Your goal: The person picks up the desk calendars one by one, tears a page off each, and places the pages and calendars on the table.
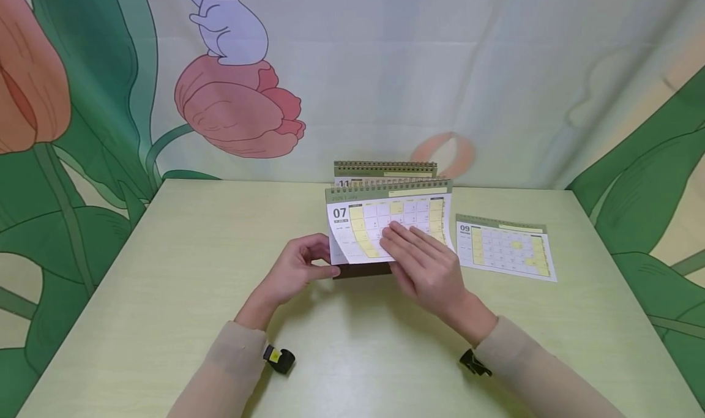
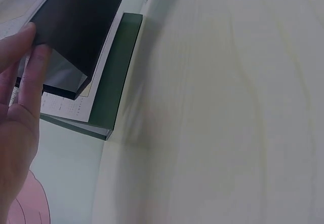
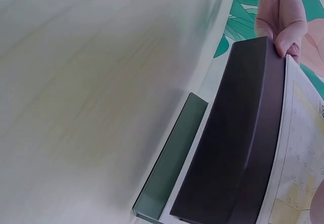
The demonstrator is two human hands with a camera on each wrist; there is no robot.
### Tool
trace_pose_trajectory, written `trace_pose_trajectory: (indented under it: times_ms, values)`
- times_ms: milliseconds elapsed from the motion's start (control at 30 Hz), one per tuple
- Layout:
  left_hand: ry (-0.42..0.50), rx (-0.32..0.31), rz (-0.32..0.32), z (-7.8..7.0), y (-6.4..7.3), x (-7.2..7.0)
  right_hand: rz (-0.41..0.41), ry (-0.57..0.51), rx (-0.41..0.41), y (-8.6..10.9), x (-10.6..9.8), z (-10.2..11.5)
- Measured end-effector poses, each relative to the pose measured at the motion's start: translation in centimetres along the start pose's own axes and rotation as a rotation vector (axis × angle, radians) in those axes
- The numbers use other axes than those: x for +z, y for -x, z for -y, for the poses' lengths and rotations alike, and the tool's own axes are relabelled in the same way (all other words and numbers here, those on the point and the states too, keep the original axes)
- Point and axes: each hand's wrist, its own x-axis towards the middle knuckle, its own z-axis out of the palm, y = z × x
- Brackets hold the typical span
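Observation:
My left hand point(image 1: 292, 271) pinches the lower left corner of a spiral-bound desk calendar point(image 1: 374, 207) showing page 07. Its thumb lies at the dark base point(image 2: 83, 21), which appears lifted off the table in the left wrist view. Against the page front, my right hand point(image 1: 426, 262) lays its straight fingers, with the thumb near the bottom edge. The page's lower left corner curls outward. Directly behind stands a second desk calendar point(image 1: 343, 182) marked 11, whose green base point(image 3: 172, 158) shows in the right wrist view.
A calendar sheet point(image 1: 503, 250) marked 09, with a green spiral top, lies to the right on the pale wooden table point(image 1: 165, 320). Behind the table's far edge hangs a curtain point(image 1: 358, 81) printed with flowers and a white animal.

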Motion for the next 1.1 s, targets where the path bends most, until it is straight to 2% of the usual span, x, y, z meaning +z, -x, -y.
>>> trace_pose_trajectory:
  times_ms: [367, 600, 733, 833, 1100]
  values:
    - [-0.04, 0.006, -0.035, 0.1, 0.2, -0.3, -0.046, -0.246, 0.134, -0.4, -0.4, 0.0]
    - [-0.029, 0.012, -0.021, 0.5, 0.0, -0.2, -0.117, -0.386, 0.277, -0.5, -0.5, -0.1]
    - [-0.034, 0.017, -0.018, 0.6, 0.0, -0.1, -0.124, -0.437, 0.333, -0.4, -0.5, -0.1]
    - [-0.043, 0.022, -0.014, 0.7, 0.0, -0.1, -0.119, -0.435, 0.355, -0.3, -0.7, -0.2]
    - [-0.067, -0.011, -0.028, 0.9, 0.0, -0.5, -0.094, -0.474, 0.419, -0.4, -1.2, -0.6]
